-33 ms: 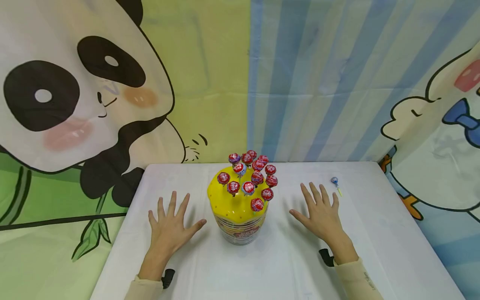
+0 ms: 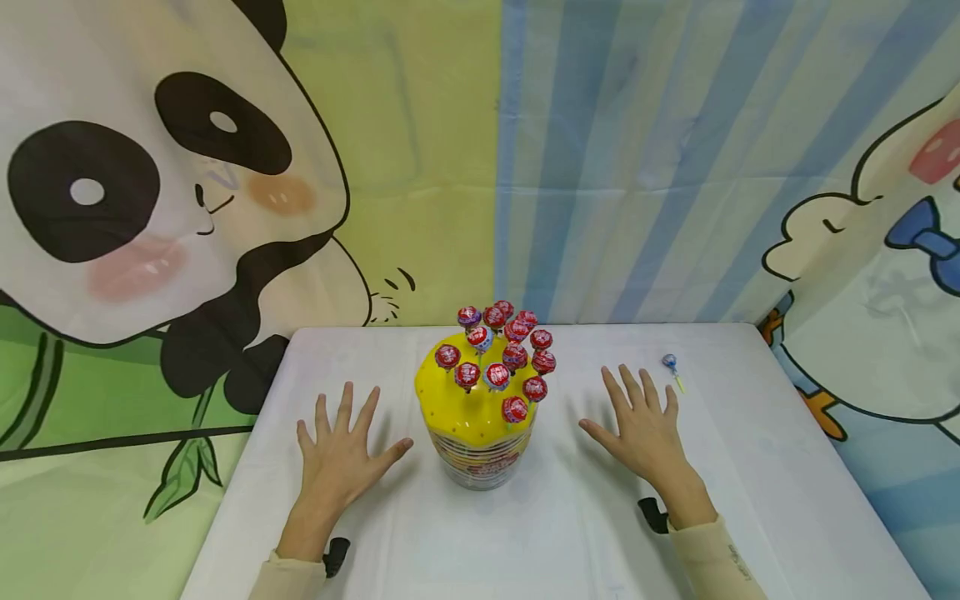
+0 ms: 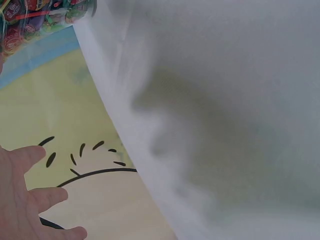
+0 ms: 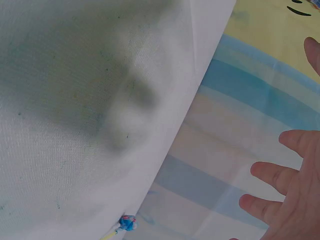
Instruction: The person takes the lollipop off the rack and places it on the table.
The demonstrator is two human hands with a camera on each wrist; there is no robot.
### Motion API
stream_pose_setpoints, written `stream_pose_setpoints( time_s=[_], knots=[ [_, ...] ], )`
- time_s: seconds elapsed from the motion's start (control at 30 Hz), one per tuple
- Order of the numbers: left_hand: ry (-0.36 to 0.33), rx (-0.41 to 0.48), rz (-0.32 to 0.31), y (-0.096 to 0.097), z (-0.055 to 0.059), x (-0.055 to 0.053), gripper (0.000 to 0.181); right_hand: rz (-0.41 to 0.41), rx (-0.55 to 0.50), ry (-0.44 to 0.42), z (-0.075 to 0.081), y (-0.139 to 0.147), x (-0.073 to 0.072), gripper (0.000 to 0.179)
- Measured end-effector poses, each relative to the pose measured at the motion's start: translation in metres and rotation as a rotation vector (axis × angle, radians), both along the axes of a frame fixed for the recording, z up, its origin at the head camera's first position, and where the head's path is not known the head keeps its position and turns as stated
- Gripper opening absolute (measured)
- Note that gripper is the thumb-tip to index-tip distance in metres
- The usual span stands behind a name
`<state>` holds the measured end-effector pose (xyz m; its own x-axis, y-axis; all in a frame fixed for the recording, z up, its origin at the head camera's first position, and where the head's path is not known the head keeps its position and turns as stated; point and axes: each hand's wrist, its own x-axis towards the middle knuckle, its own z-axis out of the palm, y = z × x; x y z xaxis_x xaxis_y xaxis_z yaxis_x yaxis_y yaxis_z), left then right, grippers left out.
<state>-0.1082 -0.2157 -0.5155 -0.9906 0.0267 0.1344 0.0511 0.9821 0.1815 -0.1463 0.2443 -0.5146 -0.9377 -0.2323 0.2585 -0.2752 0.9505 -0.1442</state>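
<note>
A clear tub with a yellow lid stands mid-table, and several lollipops in mostly red wrappers stick up from its top. To its left, my left hand is held over the table with fingers spread, holding nothing. On the other side my right hand hovers likewise, fingers straight and apart. One blue-wrapped lollipop with a yellow stick lies just beyond the right fingertips; the right wrist view shows this blue lollipop too. Colourful contents show through the tub's wall in the left wrist view.
The table has a white cover. Behind it hangs a printed cloth with a panda on the left, blue stripes and a white duck-like figure on the right. A black strap piece shows at the left wrist.
</note>
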Motion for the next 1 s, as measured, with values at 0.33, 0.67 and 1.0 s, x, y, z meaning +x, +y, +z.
stream_pose_setpoints(
  time_s=[0.33,0.67,1.0],
  knots=[
    [-0.010,0.040,0.010,0.001,0.004,0.002,0.105,-0.004,-0.011,-0.013,0.004,-0.001,0.002,0.094],
    [0.111,0.288,-0.109,0.011,0.025,0.004,0.090,0.124,-0.218,0.139,0.022,-0.009,0.006,0.072],
    [0.283,0.485,-0.286,0.031,0.066,0.006,0.093,0.317,-0.578,0.255,0.066,-0.032,0.011,0.055]
  ],
)
